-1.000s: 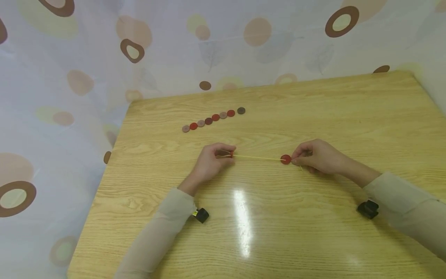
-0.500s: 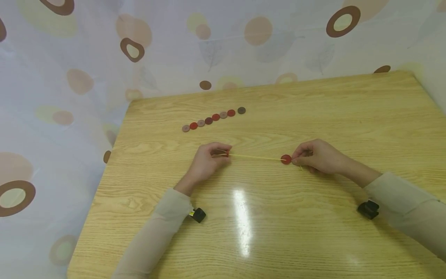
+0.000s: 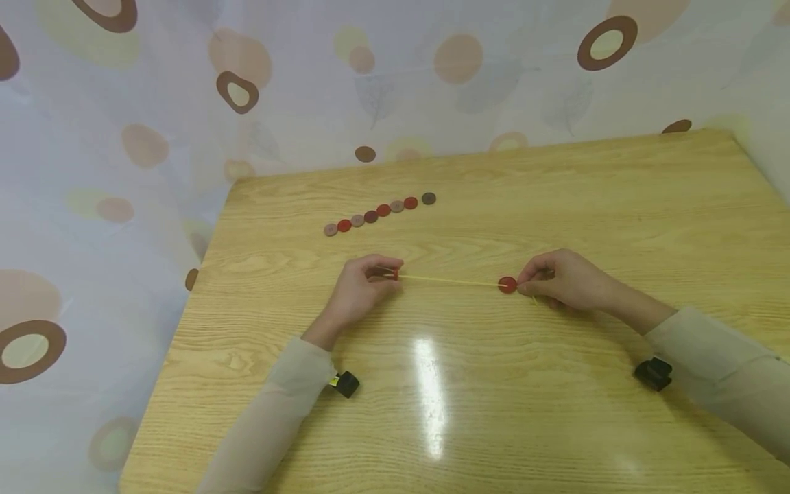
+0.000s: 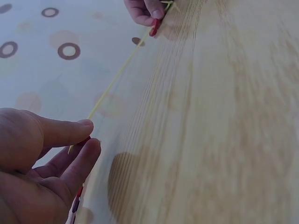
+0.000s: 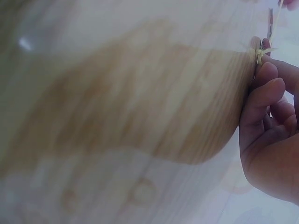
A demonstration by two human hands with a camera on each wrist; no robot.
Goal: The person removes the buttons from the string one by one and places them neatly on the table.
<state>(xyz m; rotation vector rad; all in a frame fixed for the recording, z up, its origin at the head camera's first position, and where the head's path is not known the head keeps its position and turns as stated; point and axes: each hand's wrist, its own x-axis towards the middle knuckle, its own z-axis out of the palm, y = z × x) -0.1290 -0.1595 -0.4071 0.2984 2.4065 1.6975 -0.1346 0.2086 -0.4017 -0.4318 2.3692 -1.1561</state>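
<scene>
A yellow string [image 3: 450, 280] runs taut between my hands, above the wooden table. My left hand [image 3: 364, 288] pinches a red button [image 3: 396, 274], seen edge-on, between thumb and fingers; the string passes through it, with a bit of string showing behind. At the other end, my right hand [image 3: 564, 280] pinches a second red button [image 3: 507, 285] by its edge, its face largely visible and the string across it. A knotted bit of string [image 5: 260, 53] shows at the right fingertips in the right wrist view.
Beyond the hands, a slanting row of several red, pinkish-brown and dark buttons [image 3: 370, 217] lies on the wooden table [image 3: 524, 412]. A dark button [image 3: 428, 198] sits slightly apart at its right end. A patterned sheet [image 3: 407, 89] hangs behind the table.
My left hand has slid a little to the left with its red button, so the string between the two buttons is longer. The right hand has stayed nearly still.
</scene>
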